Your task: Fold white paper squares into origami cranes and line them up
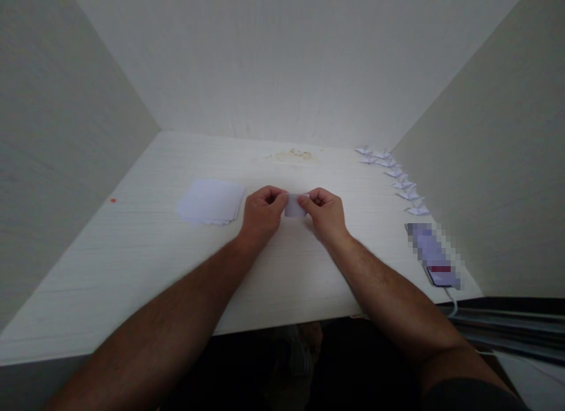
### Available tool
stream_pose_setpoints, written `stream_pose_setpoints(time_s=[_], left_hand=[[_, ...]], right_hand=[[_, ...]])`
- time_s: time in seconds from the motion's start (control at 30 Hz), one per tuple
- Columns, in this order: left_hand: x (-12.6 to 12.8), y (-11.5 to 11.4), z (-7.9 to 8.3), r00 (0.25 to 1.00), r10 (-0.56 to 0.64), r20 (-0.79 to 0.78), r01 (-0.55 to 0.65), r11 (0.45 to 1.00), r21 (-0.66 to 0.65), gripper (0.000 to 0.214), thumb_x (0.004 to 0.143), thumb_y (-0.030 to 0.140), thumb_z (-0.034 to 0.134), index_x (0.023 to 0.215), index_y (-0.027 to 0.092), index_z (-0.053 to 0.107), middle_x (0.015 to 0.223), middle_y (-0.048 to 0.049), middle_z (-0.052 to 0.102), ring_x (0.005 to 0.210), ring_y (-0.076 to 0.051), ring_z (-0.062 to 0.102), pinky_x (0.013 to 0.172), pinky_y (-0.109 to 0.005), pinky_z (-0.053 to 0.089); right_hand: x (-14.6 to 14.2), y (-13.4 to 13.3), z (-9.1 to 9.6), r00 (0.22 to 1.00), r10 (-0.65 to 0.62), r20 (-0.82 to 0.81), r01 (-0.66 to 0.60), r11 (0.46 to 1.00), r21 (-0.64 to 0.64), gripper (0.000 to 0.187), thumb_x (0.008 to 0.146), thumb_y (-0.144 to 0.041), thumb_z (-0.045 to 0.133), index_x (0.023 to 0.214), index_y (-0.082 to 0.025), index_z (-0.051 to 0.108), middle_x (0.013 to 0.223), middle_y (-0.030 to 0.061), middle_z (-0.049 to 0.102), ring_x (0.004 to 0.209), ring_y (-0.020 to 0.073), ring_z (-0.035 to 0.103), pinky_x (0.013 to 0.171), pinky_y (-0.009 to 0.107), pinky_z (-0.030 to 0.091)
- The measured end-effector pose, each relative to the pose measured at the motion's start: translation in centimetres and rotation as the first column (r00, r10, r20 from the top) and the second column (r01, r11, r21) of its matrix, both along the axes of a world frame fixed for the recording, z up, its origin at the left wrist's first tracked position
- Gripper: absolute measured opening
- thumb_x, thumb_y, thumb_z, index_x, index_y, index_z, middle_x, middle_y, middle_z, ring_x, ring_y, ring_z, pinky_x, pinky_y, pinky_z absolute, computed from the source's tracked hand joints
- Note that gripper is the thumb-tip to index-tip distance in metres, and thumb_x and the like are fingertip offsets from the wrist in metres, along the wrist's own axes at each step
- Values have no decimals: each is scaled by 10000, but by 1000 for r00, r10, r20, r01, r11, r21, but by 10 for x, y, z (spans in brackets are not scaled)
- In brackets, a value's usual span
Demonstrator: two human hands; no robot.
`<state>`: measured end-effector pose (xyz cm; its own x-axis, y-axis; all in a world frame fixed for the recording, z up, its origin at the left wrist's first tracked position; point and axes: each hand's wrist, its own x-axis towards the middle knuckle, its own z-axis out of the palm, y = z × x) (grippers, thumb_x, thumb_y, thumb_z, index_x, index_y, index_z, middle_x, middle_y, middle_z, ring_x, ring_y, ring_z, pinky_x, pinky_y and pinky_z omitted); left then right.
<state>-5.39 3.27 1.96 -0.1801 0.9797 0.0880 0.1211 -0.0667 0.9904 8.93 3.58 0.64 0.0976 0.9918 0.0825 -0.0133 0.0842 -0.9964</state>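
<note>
Between my two hands is a small, roughly square piece of white paper (295, 207), held just above the table. My left hand (263, 208) pinches its left edge near the top between thumb and fingers. On the other side, my right hand (325, 209) grips the upper right corner, its thumb lying on the face of the paper. Any folds in it are too faint to make out. A stack of white paper sheets (212, 200) lies a little left of my left hand, slightly fanned out.
Several folded paper cranes (406, 194) line the table's right side toward the back corner. A phone (432, 255), partly pixelated, lies near the right edge with a white cable (454, 305). Walls (273, 63) enclose the white table (145, 246) at back and sides. Yellowish stains (295, 155) mark its back.
</note>
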Motion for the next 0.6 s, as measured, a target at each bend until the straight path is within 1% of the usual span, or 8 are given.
stream_pose_setpoints(time_s=[0.13,0.2,0.3,0.37,0.4,0.43,0.5,0.6], left_hand=[[1,-1,0,1000,29,-3,-29,999,-23,108,731,268,661,704,169,696,585,29,594,552,-111,489,542,-237,397],[1,0,0,999,30,10,-30,999,-29,112,725,273,669,702,168,698,583,30,588,547,-109,480,533,-236,386],[-4,6,-4,992,85,88,-81,996,-43,102,705,265,670,695,167,693,568,39,558,533,-102,449,510,-232,354],[-11,11,-6,969,183,165,-176,983,-53,85,691,242,654,656,167,668,544,49,515,519,-95,415,487,-229,318],[-14,13,-7,960,204,191,-197,979,-55,86,684,234,647,630,167,650,530,51,494,512,-93,400,477,-231,297],[-17,15,-7,959,201,199,-192,979,-62,98,685,238,648,616,168,640,519,52,481,504,-92,392,470,-232,284],[-19,15,-7,972,171,162,-163,985,-66,119,697,257,653,617,169,641,512,49,486,504,-96,402,479,-233,302],[-12,9,-5,993,81,91,-75,995,-64,115,713,270,658,654,172,665,539,40,532,514,-101,436,504,-236,347]], right_hand=[[-1,-3,4,999,-28,36,28,999,20,264,708,-420,761,659,-192,637,566,-29,587,522,97,478,509,244,381],[0,-3,6,999,-32,23,32,999,26,247,703,-399,759,646,-192,638,559,-27,597,518,99,494,516,247,403],[5,0,9,995,-80,-61,83,996,39,217,697,-367,749,635,-195,630,562,-22,621,530,110,550,551,257,460],[11,3,11,978,-156,-137,164,985,50,189,689,-342,745,654,-195,633,592,-19,647,546,115,584,575,262,489],[13,5,11,971,-185,-153,194,980,46,183,691,-340,741,661,-195,633,596,-18,652,542,115,588,569,261,490],[15,6,11,967,-199,-160,207,978,34,182,698,-341,733,662,-195,630,594,-18,651,536,114,587,562,259,489],[15,7,10,981,-149,-123,152,988,13,188,723,-351,716,665,-192,634,609,-7,660,546,114,593,565,258,491],[10,4,8,1000,2,-4,-2,1000,-25,245,734,-423,736,730,-185,678,648,12,685,581,124,608,556,254,481]])
